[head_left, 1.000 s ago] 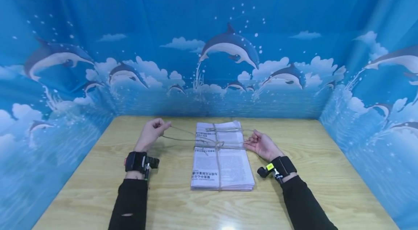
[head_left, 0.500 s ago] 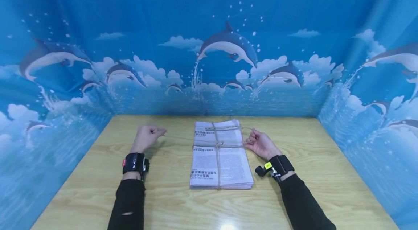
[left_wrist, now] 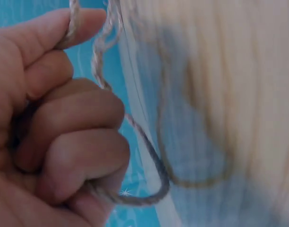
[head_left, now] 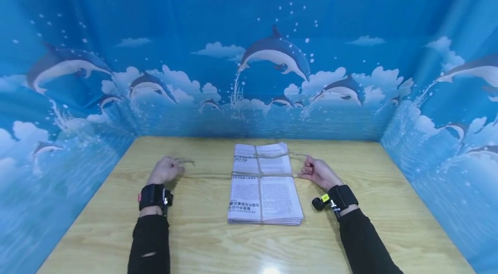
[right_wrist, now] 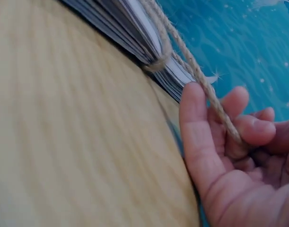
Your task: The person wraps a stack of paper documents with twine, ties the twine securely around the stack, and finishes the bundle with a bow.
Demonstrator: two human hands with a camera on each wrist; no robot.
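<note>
A stack of folded newspapers lies on the table, with twine crossing it lengthwise and widthwise. Left of the stack, my left hand grips a strand running taut to the bundle's middle. In the left wrist view the fingers are curled round the twine, and a slack loop hangs beside them. At the stack's right edge, my right hand holds another length of twine, which passes into its curled fingers in the right wrist view. Its index finger stays straighter.
The wooden table extends around the bundle. A blue curtain printed with dolphins encloses the back and sides. Camera straps sit on both wrists.
My left hand has drawn left and toward me, straightening its twine. The bow-like loops at the stack's middle have disappeared. My right hand has stayed nearly in place.
</note>
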